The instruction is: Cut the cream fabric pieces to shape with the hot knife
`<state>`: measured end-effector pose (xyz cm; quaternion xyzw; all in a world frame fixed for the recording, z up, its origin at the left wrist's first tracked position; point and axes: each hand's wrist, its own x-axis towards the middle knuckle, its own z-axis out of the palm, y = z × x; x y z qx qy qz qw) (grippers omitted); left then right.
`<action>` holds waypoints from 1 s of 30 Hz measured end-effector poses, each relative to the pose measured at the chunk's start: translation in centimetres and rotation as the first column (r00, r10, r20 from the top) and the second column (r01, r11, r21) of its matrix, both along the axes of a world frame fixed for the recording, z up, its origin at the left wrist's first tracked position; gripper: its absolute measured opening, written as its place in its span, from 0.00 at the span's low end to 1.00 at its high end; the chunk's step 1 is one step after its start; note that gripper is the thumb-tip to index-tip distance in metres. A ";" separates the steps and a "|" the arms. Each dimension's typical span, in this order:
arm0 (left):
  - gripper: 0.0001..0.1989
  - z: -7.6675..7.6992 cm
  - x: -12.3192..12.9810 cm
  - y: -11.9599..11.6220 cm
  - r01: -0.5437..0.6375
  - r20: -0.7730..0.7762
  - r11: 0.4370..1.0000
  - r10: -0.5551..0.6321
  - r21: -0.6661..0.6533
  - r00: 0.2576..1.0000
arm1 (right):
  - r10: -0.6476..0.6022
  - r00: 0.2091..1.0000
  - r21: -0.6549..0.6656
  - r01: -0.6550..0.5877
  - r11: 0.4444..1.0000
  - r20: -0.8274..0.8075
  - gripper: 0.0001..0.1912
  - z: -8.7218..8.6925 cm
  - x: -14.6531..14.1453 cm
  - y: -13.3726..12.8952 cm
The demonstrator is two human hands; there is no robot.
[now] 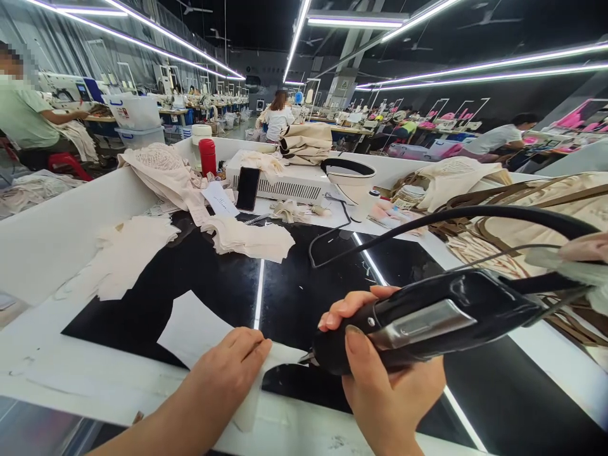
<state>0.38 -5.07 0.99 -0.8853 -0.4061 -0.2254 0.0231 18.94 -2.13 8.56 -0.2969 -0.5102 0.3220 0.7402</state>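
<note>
Two hands: the left hand (232,367) lies low and left of centre; the right hand (396,386) is to its right, on the near side of a black handheld tool (427,329).
Left fingers: curled together and closed on a white piece (194,326) of thin, flat material; how the thumb sits is hidden.
Right fingers: wrapped round the tool's body, thumb on the near face beside a metal lever (422,324).
White piece: near the front of the counter (71,373), partly over a black panel (223,278), spreading out on both sides of the left hand; its long axis is masked by that hand.
Tool tip (306,358): pointing left at the white piece's right-hand end, apparently meeting it; whether the two truly touch cannot be told.
Key relation: tool axis running from the tip rightward and slightly up; the white piece lies left of the right fingers, directly under the left, the nearer hand.
Beyond: a stack of cream pieces (251,240), with a phone (247,189) standing behind it.
</note>
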 end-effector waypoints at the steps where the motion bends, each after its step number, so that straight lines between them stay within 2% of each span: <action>1: 0.28 0.2 0.0 0.0 0.008 0.007 1.000 -0.008 -0.006 1.000 | 0.005 1.000 0.002 -0.005 1.000 0.002 0.17 -0.1 0.0 -0.1; 6: 0.27 0.5 -0.2 -0.1 0.009 -0.012 0.999 -0.009 -0.040 1.000 | 0.018 1.000 0.007 -0.018 1.000 0.010 0.17 -0.3 0.0 -0.4; 11: 0.27 0.3 -0.5 0.1 0.024 -0.074 1.000 -0.024 -0.001 0.997 | 0.020 1.000 -0.007 -0.020 1.000 -0.004 0.17 -0.3 0.0 -0.9; 15: 0.24 0.0 -0.7 0.1 0.025 -0.156 0.998 -0.017 0.053 0.988 | 0.026 1.000 -0.024 -0.026 0.999 -0.001 0.17 -0.2 -0.1 -1.3; 19: 0.22 -0.3 -0.6 0.0 0.034 -0.217 0.986 0.002 0.164 0.976 | 0.011 1.000 -0.028 -0.010 1.000 0.016 0.18 -0.3 -0.2 -1.6; 25: 0.17 -0.2 0.1 -0.4 0.024 -0.155 0.957 0.022 0.288 0.988 | -0.005 1.000 -0.012 0.005 1.000 0.028 0.18 -0.3 -0.4 -1.8; 30: 0.14 -0.7 0.9 -1.1 -0.040 -0.186 0.968 0.089 0.249 0.979 | -0.011 1.000 0.007 0.010 1.000 0.017 0.19 -0.2 -0.8 -1.9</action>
